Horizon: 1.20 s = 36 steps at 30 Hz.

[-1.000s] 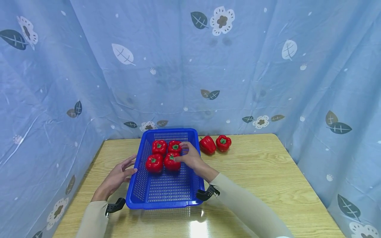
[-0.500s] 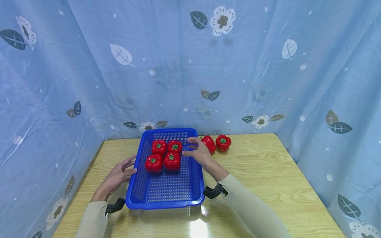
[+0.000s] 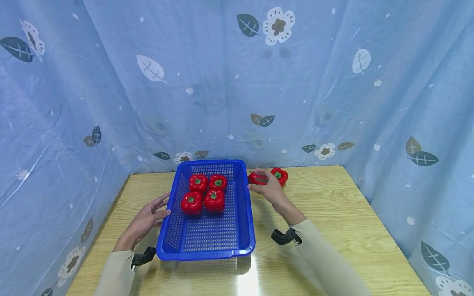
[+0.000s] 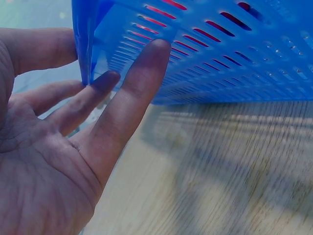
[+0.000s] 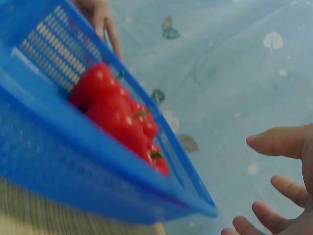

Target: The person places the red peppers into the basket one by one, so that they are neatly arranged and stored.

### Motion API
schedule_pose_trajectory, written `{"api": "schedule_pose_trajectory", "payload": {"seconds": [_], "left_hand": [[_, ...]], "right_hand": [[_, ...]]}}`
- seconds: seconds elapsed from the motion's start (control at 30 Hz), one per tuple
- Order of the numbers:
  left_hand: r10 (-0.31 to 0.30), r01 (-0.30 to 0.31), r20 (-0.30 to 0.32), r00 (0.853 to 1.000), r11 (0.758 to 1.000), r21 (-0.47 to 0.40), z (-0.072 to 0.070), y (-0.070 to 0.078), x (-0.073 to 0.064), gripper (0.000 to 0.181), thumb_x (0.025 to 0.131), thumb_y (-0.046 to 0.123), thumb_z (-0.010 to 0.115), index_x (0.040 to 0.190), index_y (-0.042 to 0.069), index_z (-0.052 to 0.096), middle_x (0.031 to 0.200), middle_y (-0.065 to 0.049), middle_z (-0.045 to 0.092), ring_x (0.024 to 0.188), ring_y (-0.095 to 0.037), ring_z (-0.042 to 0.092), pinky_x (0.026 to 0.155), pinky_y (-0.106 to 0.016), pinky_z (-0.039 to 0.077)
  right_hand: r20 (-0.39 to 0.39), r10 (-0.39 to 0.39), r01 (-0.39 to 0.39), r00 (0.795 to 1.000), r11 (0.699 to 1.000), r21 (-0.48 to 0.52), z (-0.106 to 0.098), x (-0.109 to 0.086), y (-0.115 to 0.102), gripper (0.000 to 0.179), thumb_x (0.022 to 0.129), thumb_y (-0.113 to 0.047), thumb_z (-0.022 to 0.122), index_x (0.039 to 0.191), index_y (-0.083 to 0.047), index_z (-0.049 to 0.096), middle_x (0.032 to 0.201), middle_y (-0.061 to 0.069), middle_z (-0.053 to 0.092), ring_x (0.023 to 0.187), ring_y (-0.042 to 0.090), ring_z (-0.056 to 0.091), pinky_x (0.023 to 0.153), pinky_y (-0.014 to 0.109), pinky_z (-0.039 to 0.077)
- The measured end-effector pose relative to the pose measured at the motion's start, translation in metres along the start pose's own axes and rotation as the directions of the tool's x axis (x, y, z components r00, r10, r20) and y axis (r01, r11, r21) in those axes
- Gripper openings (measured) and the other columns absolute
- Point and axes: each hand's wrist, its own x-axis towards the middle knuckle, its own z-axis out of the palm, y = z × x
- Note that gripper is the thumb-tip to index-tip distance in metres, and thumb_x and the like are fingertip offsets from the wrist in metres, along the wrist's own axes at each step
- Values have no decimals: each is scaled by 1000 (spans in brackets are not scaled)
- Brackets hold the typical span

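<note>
Several red bell peppers [image 3: 214, 200] with green stems sit in a blue slotted basket [image 3: 211, 255], clustered toward its far left. My left hand [image 3: 144, 221] touches the basket's left side; in the left wrist view its fingers lie extended against the outer wall and the thumb meets the rim. Outside the basket's right wall, my right hand [image 3: 272, 190] hovers with spread, slightly bent fingers over another bell pepper [image 3: 255, 179], which it partly hides. In the right wrist view nothing is between the right hand's fingers. One more bell pepper [image 3: 281, 176] lies just beyond it.
A wooden table [image 3: 333, 226] carries the basket and loose peppers. Blue patterned curtains [image 3: 222, 102] hang behind the table and along both sides. The basket's wall stands between its contents and my right hand.
My right hand has left the pepper in the basket, crossed the right rim and moved over the loose pepper on the table. My left hand and the basket have stayed put.
</note>
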Motion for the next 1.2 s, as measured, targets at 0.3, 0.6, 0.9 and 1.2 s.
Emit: {"api": "schedule_pose_trajectory", "payload": {"seconds": [0.3, 0.6, 0.9, 1.2], "left_hand": [[7, -7, 5, 1000, 1000, -6, 1, 1, 0, 75, 95, 23, 64, 157, 22, 22, 159, -20, 30, 119, -35, 62, 90, -49, 56], [17, -17, 13, 1000, 1000, -7, 1, -1, 0, 74, 95, 24, 63, 157, 22, 22, 158, -20, 30, 117, -34, 63, 89, -49, 56], [23, -23, 11, 1000, 1000, -1, 1, 0, 0, 74, 95, 25, 64, 157, 23, 24, 158, -20, 31, 116, -34, 63, 89, -48, 56], [19, -19, 3, 1000, 1000, 3, 1, -1, 0, 74, 95, 25, 64, 157, 23, 24, 159, -20, 31, 117, -35, 63, 89, -48, 56]], "right_hand": [[-25, -39, 37, 999, 998, -52, -30, 4, 12, 60, 85, -12, 74, 139, -11, 47, 148, 18, 44, 139, 38, 41, 108, 51, 44], [-82, -42, 32, 996, 992, -124, -57, 8, 18, 61, 85, -13, 74, 139, -11, 47, 142, 23, 49, 134, 39, 45, 107, 48, 45], [-106, -61, 47, 992, 990, -135, -80, 13, 27, 63, 88, -12, 70, 144, -5, 41, 151, 19, 42, 142, 39, 37, 115, 48, 37], [-154, -36, 11, 987, 987, -161, -92, 23, 40, 62, 89, -14, 70, 145, -7, 41, 153, 15, 39, 144, 35, 34, 118, 48, 32]]}}
